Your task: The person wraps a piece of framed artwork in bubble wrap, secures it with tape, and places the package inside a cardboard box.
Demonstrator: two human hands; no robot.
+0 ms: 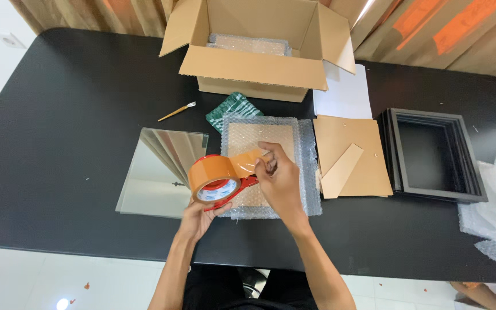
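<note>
Left hand grips red tape dispenser from below, roll of brown tape raised above surface. Right hand pinches free tape end, fingers narrow, strip short and taut.

Risk: tape folds onto itself or sticks to fingers if pull goes slack.

Bubble-wrapped board directly beneath both hands; crooked strip likely if it shifts.

Glass pane just left of left hand; elbow nudge could slide it toward near edge.

Right of right hand: brown backing boards, black frames. Beyond hands: open cardboard box.
</note>
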